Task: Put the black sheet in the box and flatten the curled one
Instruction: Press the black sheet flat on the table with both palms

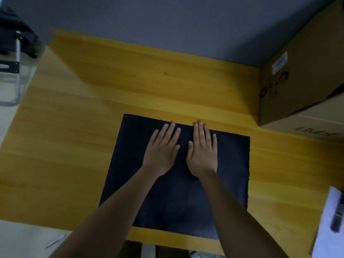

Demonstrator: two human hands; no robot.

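Observation:
A black sheet [229, 170] lies flat on the yellow wooden table [74, 146], near its front edge. My left hand [162, 151] and my right hand [202, 151] rest side by side, palms down with fingers stretched out, on the far half of the sheet. The fingertips reach the sheet's far edge. Neither hand holds anything. A brown cardboard box [301, 75] stands at the table's right back corner, against the grey wall. I cannot tell from here whether the box is open.
A second cardboard surface [316, 125] with handwriting lies below the box at the right. A white paper with a dark object [333, 220] on it sits at the right front edge. At the far left stands a clear container [13, 75] with dark things.

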